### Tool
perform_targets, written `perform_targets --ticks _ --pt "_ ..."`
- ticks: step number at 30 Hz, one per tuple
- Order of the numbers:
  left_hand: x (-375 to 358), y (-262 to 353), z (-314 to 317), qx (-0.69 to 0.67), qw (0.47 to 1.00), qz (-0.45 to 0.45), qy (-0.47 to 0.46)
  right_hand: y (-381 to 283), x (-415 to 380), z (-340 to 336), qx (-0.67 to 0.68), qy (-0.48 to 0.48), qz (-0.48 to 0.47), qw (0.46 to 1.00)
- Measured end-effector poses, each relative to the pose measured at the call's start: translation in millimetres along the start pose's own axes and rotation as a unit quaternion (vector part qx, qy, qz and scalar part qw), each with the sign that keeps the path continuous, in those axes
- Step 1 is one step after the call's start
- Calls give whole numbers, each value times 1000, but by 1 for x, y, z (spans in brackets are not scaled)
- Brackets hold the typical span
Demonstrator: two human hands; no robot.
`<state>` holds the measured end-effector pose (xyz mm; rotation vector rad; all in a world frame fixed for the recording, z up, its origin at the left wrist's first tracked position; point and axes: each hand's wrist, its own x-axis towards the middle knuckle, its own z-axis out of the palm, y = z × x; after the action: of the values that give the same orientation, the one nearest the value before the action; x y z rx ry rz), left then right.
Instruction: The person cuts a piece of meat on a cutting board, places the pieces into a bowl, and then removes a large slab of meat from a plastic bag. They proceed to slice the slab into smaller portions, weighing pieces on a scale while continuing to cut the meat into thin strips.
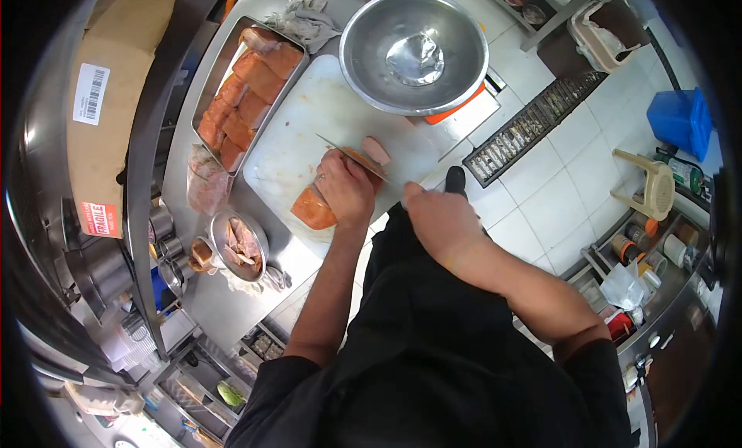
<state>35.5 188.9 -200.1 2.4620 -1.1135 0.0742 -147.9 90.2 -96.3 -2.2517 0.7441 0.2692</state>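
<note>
A steel worktop [220, 305] carries everything in use, and on it lies a white cutting board [282, 170]. Beyond the board's far end stands a large metal bowl [362, 62], its rim reaching over the board's corner. To the left, a metal tray [271, 114] is filled with rows of orange-coated meat pieces [253, 108]. Nearer the person, a small metal bowl [262, 243] holds pale pink trimmings [241, 246]. Both hands are busy: the right hand [443, 220] is closed, apparently around the handle of the knife, though the handle itself is hidden, while the left hand [345, 189] bends its fingers over a block of meat [314, 209] and grips it against the board. That block lies on the near part of the board, partly covered by the left hand. The knife [372, 170] crosses it just beside the left fingers. Smallest, a cut slice [376, 150] lies just past the blade. The step in hand looks like slicing the block; the next move would seem to call for a steady downward draw, with the left fingertips tucked back from the edge.
</note>
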Motion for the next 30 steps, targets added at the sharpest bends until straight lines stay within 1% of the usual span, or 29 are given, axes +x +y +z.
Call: perform_targets --ticks 3,4,8,10,13,15,18,20,22,25,30 --pt "3 1 0 13 1000 -4 2 -10 26 11 24 24 1 999" --pt "4 2 -3 13 1000 -7 -2 -11 26 9 23 17 11 1000" --pt "3 8 -8 20 999 -16 -21 -1 -5 -11 22 -13 25 999" --pt "4 4 -6 9 1000 9 2 1 -20 -16 8 -41 40 998" --pt "1 3 -3 2 1000 25 13 12 1 9 11 -6 -6 1000" --pt "5 4 -2 3 999 29 15 15 35 28 18 18 -27 999" --pt "7 4 -5 10 1000 26 12 14 50 29 27 35 -45 998" --pt "4 9 -7 4 1000 10 7 18 41 27 21 16 -37 999" --pt "5 9 -7 2 1000 15 16 10 27 8 9 -15 -29 999" --pt "5 7 -7 -3 1000 20 21 6 9 -6 8 -67 13 998" --pt "6 5 -7 -4 999 28 27 15 41 32 26 -24 -3 999"
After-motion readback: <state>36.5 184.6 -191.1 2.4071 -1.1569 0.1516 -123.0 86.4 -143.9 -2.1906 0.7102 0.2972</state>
